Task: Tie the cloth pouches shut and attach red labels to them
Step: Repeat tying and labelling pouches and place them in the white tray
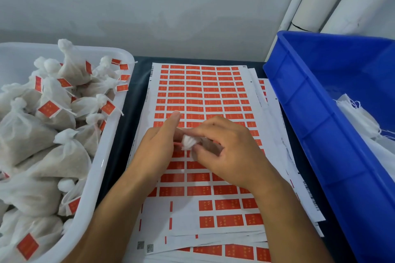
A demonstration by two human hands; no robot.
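A small white cloth pouch sits between both hands above the label sheet; only its gathered top shows, the body is hidden under my right hand. My left hand is at the pouch's left side with its index finger stretched forward, the other fingers curled at the gathered cloth. My right hand curls over the pouch and pinches the cloth from the right. Under the hands lies a white sheet of red labels, with several labels gone from its near left part.
A white tub on the left holds several tied pouches with red labels. A blue crate on the right holds loose white pouches. More label sheets are stacked beneath the top one on the dark table. A wall stands behind.
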